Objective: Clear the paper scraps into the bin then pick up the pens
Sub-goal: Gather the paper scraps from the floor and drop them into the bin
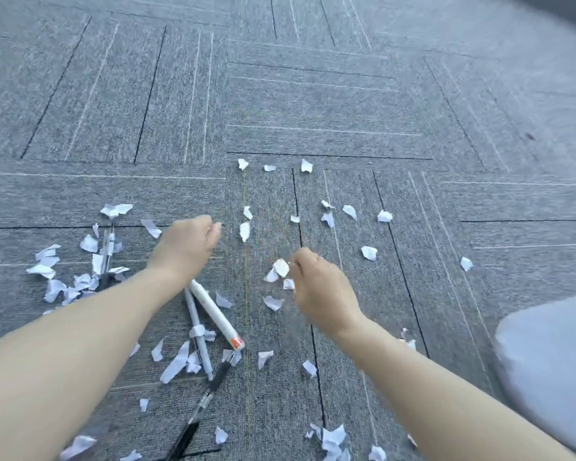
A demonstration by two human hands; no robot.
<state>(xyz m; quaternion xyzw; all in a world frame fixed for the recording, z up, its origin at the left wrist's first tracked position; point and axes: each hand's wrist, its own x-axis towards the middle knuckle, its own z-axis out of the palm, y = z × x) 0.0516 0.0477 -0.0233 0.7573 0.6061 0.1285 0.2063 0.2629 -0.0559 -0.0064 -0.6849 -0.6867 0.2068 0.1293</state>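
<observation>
Several torn white paper scraps (369, 252) lie scattered over the grey carpet. My right hand (320, 287) pinches one paper scrap (281, 267) between its fingertips, just above the floor. My left hand (187, 247) hovers over the carpet with its fingers curled in; whether it holds anything is hidden. Below that wrist lie a white marker with an orange end (215, 312) and a grey pen (198, 331), crossing each other. A black pen (202, 404) lies further toward me. A clear pen (107, 247) sits among the scraps at the left.
A grey rounded shape (552, 364), possibly my knee, fills the lower right. A heap of scraps (64, 281) lies at the left and another heap (333, 440) at the bottom edge. No bin is in view.
</observation>
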